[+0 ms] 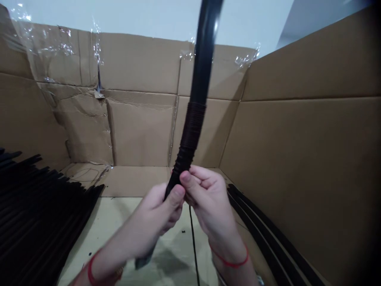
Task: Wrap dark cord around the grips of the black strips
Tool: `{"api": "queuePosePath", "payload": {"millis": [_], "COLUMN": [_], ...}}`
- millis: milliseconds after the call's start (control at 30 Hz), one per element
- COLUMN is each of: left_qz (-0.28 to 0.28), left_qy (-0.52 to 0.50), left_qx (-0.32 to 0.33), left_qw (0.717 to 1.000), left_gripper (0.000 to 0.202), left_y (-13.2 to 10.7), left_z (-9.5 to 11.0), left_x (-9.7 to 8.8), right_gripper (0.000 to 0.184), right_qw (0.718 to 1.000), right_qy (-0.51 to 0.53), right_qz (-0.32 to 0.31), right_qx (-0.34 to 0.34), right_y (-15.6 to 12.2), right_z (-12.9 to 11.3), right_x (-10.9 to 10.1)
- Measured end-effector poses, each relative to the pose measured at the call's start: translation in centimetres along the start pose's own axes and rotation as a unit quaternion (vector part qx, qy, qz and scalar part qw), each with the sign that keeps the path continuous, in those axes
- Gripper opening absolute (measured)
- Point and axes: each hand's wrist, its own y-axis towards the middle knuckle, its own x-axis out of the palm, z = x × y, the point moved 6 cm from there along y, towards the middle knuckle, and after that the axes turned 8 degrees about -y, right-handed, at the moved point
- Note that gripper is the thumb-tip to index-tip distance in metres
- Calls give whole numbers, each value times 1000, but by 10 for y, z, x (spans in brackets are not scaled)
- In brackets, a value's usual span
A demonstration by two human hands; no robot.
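Note:
A long black rod (200, 79) rises from my hands to the top edge of the view. A band of thin dark cord (190, 135) is wound tightly round its lower part. My left hand (160, 212) grips the rod's lower end, thumb pressed against it. Pinching at the wound cord just above is my right hand (208, 198), fingers closed. A thin black cord (193, 242) hangs down from between my hands. Both wrists wear red string bands.
Tall cardboard walls (297, 159) patched with clear tape enclose the work surface (119, 222). A big stack of black rods (38, 210) lies at the left. A few more black rods (268, 234) lie along the right wall.

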Motion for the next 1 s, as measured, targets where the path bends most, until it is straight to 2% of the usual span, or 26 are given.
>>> {"api": "queuePosePath", "payload": {"millis": [33, 67, 100, 167, 200, 233, 300, 333, 367, 433, 467, 500, 567, 600, 633, 700, 733, 767, 800, 867, 900, 933, 1000], "left_qz": [-72, -118, -99, 40, 94, 108, 29, -12, -17, 71, 117, 131, 66, 29, 20, 82, 115, 126, 108, 30, 10, 18, 98], "left_qy": [-3, 6, 39, 125, 147, 145, 98, 86, 96, 165, 185, 176, 100, 66, 54, 90, 107, 107, 89, 40, 40, 67, 175], "left_qx": [-39, -54, -25, 77, 111, 118, 73, 55, 58, 122, 150, 152, 95, 65, 52, 78, 87, 71, 33, -42, -46, -16, 96], "left_qw": [997, 991, 994, 988, 978, 976, 992, 995, 993, 976, 964, 964, 988, 995, 997, 989, 984, 984, 990, 998, 998, 997, 975], "left_gripper": [54, 58, 60, 53, 50, 49, 56, 60, 60, 53, 48, 47, 52, 54, 55, 50, 49, 50, 52, 59, 60, 58, 51], "left_y": [1, 2, 5, 7, 5, 4, 2, 1, 0, -2, -2, -1, 7, 11, 13, 13, 11, 10, 9, 7, 6, 5, 2], "left_z": [-4, -5, -2, 11, 15, 15, 8, 6, 6, 15, 18, 18, 7, 2, 0, 4, 7, 7, 3, -4, -4, 0, 14], "left_x": [4, 6, 0, -17, -21, -21, -8, -2, 0, -8, -12, -14, -10, -6, -6, -15, -20, -22, -21, -11, -8, -8, -13], "right_gripper": [21, 21, 20, 21, 22, 26, 35, 37, 36, 27, 25, 24, 25, 26, 27, 29, 29, 29, 31, 35, 33, 28, 20], "right_qw": [1000, 1000, 1000, 996, 996, 998, 997, 996, 996, 999, 998, 998, 1000, 999, 997, 989, 990, 994, 998, 999, 999, 1000, 995], "right_qy": [-1, -8, -18, -22, -11, 6, 37, 44, 44, 36, 32, 26, -4, -27, -52, -79, -74, -60, -41, -11, -6, -6, -13], "right_qz": [-22, -18, 13, 81, 84, 55, -40, -60, -46, 34, 61, 62, 29, 30, 53, 115, 118, 89, 42, -29, -21, 10, 93], "right_qx": [4, 3, -6, -25, -20, -3, 47, 59, 54, 11, -5, -9, 4, 2, -10, -39, -37, -19, 6, 36, 32, 17, -19], "right_y": [-1, -2, -3, -3, -2, -1, 1, 2, 3, 5, 5, 5, 5, 5, 5, 4, 4, 5, 6, 5, 4, 3, 0], "right_z": [0, 0, -1, -2, 0, 4, 12, 14, 15, 12, 10, 10, 11, 10, 8, 3, 3, 5, 7, 9, 8, 5, 0], "right_x": [4, 5, 2, -5, -6, -4, 4, 5, 2, -7, -9, -8, -2, -2, -5, -14, -16, -14, -10, -2, -1, -3, -8]}}
